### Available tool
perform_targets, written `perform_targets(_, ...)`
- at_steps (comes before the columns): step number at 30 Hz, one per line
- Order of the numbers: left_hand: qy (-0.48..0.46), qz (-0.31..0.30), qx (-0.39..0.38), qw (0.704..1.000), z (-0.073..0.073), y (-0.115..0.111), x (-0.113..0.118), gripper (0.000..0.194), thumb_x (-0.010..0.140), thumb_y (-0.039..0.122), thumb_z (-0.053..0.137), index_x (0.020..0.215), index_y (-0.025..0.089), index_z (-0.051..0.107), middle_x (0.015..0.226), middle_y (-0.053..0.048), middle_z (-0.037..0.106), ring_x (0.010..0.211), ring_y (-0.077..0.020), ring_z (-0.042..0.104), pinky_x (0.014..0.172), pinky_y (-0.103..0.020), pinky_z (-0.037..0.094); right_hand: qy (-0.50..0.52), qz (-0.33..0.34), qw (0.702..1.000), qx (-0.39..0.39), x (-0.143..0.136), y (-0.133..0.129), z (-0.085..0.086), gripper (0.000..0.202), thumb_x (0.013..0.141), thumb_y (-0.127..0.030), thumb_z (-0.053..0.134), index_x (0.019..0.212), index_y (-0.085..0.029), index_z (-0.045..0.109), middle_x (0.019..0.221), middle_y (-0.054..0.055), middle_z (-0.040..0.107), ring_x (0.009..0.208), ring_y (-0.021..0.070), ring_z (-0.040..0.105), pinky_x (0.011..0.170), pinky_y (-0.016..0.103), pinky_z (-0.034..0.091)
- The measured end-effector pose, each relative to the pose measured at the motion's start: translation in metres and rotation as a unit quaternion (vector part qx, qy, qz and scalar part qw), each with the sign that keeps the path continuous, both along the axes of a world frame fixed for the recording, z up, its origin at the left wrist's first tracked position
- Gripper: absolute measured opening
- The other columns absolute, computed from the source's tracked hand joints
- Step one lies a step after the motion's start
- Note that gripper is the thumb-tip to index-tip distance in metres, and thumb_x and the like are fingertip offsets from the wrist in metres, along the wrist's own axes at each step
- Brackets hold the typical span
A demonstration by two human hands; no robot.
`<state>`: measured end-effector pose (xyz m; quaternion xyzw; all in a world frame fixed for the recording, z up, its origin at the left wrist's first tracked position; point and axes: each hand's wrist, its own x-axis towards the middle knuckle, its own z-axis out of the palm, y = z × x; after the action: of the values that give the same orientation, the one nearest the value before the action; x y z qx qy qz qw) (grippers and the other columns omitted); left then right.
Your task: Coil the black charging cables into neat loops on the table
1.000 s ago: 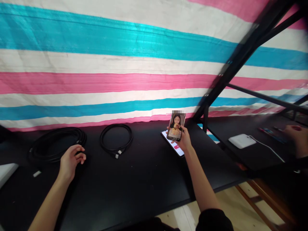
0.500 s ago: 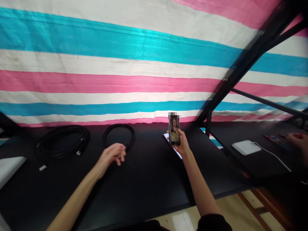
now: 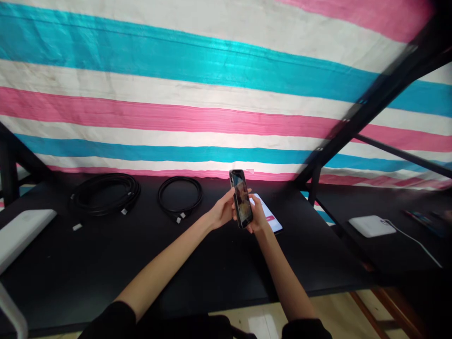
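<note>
Left hand (image 3: pixel 222 210), right hand (image 3: pixel 259 215) curled round tilted handheld phone (image 3: pixel 242 200), probably for steadiness; second phone (image 3: pixel 270 216) flat toward worktop (image 3: pixel 205 268) back edge.

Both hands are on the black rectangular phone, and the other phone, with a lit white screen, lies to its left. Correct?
Not its left: in the head view, the phone with the lit white screen lies to the right of the black rectangular phone.
</note>
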<state>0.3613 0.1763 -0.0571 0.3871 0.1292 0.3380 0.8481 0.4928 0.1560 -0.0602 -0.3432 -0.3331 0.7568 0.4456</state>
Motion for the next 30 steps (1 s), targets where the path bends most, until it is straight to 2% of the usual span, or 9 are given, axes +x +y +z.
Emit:
perform_targets(3, -0.043, 0.008, 0.013, 0.999, 0.005, -0.004, 0.0, 0.063, 0.08, 0.061, 0.048, 0.122, 0.015, 0.058, 0.112, -0.015, 0.065, 0.067, -0.0162, 0.061, 0.039, -0.021, 0.034, 0.004, 0.011, 1.0, -0.004, -0.004, -0.003, 0.003, 0.055, 0.088, -0.055, 0.029, 0.097, -0.013, 0.063, 0.058, 0.007, 0.069, 0.026, 0.0155, 0.052, 0.02, 0.023, 0.038)
perform_targets(6, -0.068, 0.013, 0.019, 0.997, 0.008, -0.004, 0.001, 0.071, 0.079, 0.061, 0.047, 0.131, 0.013, 0.051, 0.121, -0.018, 0.062, 0.075, -0.0207, 0.065, 0.034, -0.018, 0.03, 0.008, 0.014, 1.0, -0.004, -0.007, -0.005, 0.003, 0.052, 0.089, -0.053, 0.031, 0.101, -0.013, 0.062, 0.064, 0.008, 0.07, 0.027, 0.0154, 0.053, 0.021, 0.023, 0.039)
perform_targets(8, -0.069, 0.014, 0.018, 0.997, 0.008, -0.004, 0.002, 0.075, 0.08, 0.061, 0.045, 0.136, 0.012, 0.046, 0.122, -0.02, 0.062, 0.073, -0.0215, 0.066, 0.033, -0.018, 0.03, 0.011, 0.01, 1.0, -0.001, -0.01, -0.006, 0.002, 0.05, 0.09, -0.05, 0.031, 0.103, -0.013, 0.061, 0.065, 0.009, 0.071, 0.027, 0.0149, 0.053, 0.021, 0.022, 0.04)
perform_targets(14, -0.07, 0.03, 0.003, 0.997, 0.01, -0.006, 0.002, 0.077, 0.077, 0.058, 0.043, 0.136, 0.009, 0.045, 0.122, -0.022, 0.061, 0.044, -0.0108, 0.056, 0.027, -0.017, 0.025, 0.019, 0.012, 1.0, -0.008, -0.011, -0.005, -0.002, 0.052, 0.089, -0.049, 0.03, 0.101, -0.011, 0.062, 0.065, 0.011, 0.07, 0.03, 0.0159, 0.055, 0.023, 0.023, 0.042)
perform_targets(18, -0.077, 0.028, -0.004, 0.997, 0.011, -0.007, 0.001, 0.074, 0.076, 0.056, 0.044, 0.134, 0.01, 0.047, 0.122, -0.023, 0.062, 0.029, -0.0015, 0.037, 0.025, -0.017, 0.024, 0.024, 0.025, 0.999, -0.006, -0.01, -0.006, -0.004, 0.053, 0.088, -0.051, 0.029, 0.103, -0.011, 0.06, 0.071, 0.011, 0.071, 0.031, 0.0168, 0.056, 0.024, 0.025, 0.042)
perform_targets(20, -0.073, 0.029, -0.005, 0.997, 0.01, -0.007, 0.001, 0.074, 0.075, 0.056, 0.046, 0.132, 0.009, 0.049, 0.119, -0.022, 0.063, 0.026, 0.0003, 0.03, 0.024, -0.018, 0.025, 0.022, 0.024, 0.999, -0.008, -0.011, -0.006, -0.004, 0.052, 0.088, -0.051, 0.029, 0.104, -0.012, 0.059, 0.073, 0.012, 0.071, 0.036, 0.0187, 0.059, 0.024, 0.026, 0.042)
perform_targets(25, -0.056, 0.036, -0.004, 0.998, 0.009, -0.008, -0.001, 0.075, 0.074, 0.057, 0.044, 0.131, 0.008, 0.05, 0.117, -0.021, 0.065, 0.026, -0.001, 0.032, 0.023, -0.018, 0.023, 0.01, 0.028, 1.0, -0.01, -0.013, -0.006, -0.005, 0.05, 0.084, -0.051, 0.033, 0.102, -0.014, 0.061, 0.074, 0.012, 0.071, 0.052, 0.0241, 0.067, 0.025, 0.025, 0.043)
perform_targets(30, -0.053, 0.036, -0.004, 0.998, 0.007, -0.008, -0.001, 0.076, 0.076, 0.057, 0.04, 0.134, 0.008, 0.046, 0.114, -0.021, 0.066, 0.027, -0.0023, 0.034, 0.024, -0.018, 0.022, 0.004, 0.032, 0.999, -0.009, -0.013, -0.005, -0.007, 0.049, 0.083, -0.052, 0.035, 0.103, -0.015, 0.061, 0.076, 0.011, 0.071, 0.055, 0.0246, 0.068, 0.025, 0.024, 0.043)
